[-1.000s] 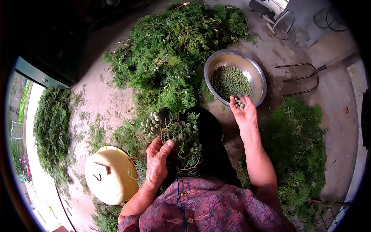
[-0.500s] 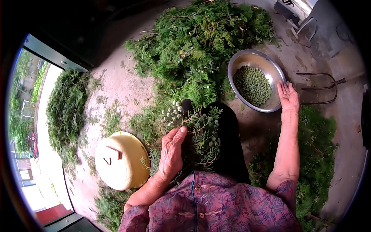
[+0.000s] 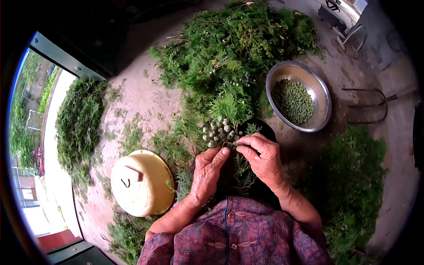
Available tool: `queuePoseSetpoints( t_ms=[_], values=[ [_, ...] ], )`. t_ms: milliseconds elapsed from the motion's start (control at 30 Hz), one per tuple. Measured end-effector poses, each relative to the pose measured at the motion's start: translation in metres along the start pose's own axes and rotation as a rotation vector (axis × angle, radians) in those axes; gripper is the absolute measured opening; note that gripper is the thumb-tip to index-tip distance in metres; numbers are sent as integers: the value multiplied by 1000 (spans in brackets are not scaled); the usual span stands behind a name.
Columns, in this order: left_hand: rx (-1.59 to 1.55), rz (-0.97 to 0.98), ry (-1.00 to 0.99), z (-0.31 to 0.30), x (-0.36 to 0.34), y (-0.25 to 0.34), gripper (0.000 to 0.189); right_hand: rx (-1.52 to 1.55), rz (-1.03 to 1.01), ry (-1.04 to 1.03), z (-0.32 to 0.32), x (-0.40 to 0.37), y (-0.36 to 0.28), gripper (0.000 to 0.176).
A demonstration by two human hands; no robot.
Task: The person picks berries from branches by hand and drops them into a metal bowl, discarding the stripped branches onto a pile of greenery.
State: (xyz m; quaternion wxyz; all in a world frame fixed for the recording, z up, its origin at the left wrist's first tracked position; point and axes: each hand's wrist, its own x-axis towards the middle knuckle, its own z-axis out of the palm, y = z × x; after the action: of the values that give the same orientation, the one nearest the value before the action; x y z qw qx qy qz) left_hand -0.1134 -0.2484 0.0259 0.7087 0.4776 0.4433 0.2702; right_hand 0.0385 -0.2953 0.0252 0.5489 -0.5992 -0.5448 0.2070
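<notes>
A green sprig with a cluster of pale round cones (image 3: 218, 131) is at the middle, over my lap. My left hand (image 3: 209, 170) grips it from below, thumb pressed against the stems. My right hand (image 3: 264, 160) is closed at the right side of the cluster, thumb and forefinger pinched near a cone; whether a cone is between the fingertips is too small to tell. To the upper right, a metal bowl (image 3: 327, 100) holds many small green cones.
A large heap of green branches (image 3: 238, 48) lies ahead, with more branches at the left (image 3: 79, 123) and right (image 3: 353, 181). An upturned yellow basin (image 3: 150, 190) sits left of my left hand. A metal fork (image 3: 383, 104) lies beyond the bowl.
My right hand has moved from the bowl's rim to the cone cluster, and its fingers have closed from spread to a pinch. My left hand still holds the sprig.
</notes>
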Motion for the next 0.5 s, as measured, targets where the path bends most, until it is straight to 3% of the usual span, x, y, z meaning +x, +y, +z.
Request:
queuePoseSetpoints(
  t_ms=[233,367,500],
  values=[
    [-610,-210,42,4,9,-9,9,41,125,2,10,-22,-12,12],
    [-580,-211,71,9,10,-3,11,17,127,-37,4,-24,-11,11],
    [-536,-167,41,13,10,0,15,-1,72,65,-11,-19,-11,20]
  ],
)
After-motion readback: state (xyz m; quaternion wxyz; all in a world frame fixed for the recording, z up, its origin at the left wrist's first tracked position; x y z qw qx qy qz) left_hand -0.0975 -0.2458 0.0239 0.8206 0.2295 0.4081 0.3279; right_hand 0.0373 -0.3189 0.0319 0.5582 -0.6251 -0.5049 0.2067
